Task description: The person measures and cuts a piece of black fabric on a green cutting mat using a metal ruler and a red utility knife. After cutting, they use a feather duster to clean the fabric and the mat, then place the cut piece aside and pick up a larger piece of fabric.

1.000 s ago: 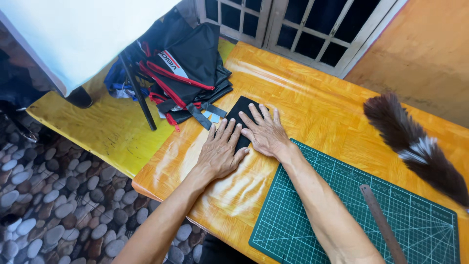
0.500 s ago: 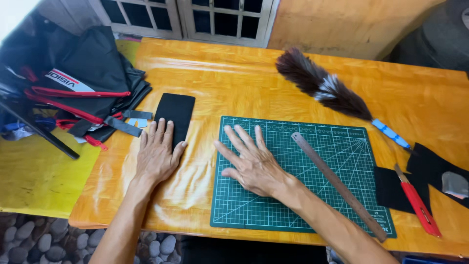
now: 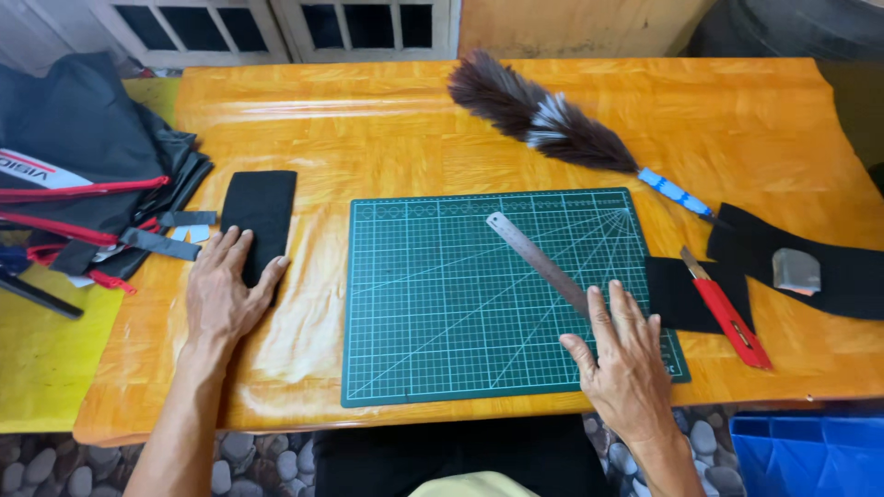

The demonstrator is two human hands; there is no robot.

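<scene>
My right hand [image 3: 626,359] has slid right, open over the steel ruler [image 3: 539,262]; my left hand [image 3: 224,293] stays flat on the black fabric strip [image 3: 261,213].

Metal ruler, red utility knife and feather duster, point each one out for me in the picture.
metal ruler [image 3: 539,261], head view, middle of the steel strip on the green mat.
red utility knife [image 3: 729,317], head view, middle of its red handle.
feather duster [image 3: 543,115], head view, middle of the dark feather head.

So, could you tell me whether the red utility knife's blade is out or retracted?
Out: the red utility knife shows a bare blade tip lying on black fabric.
</scene>
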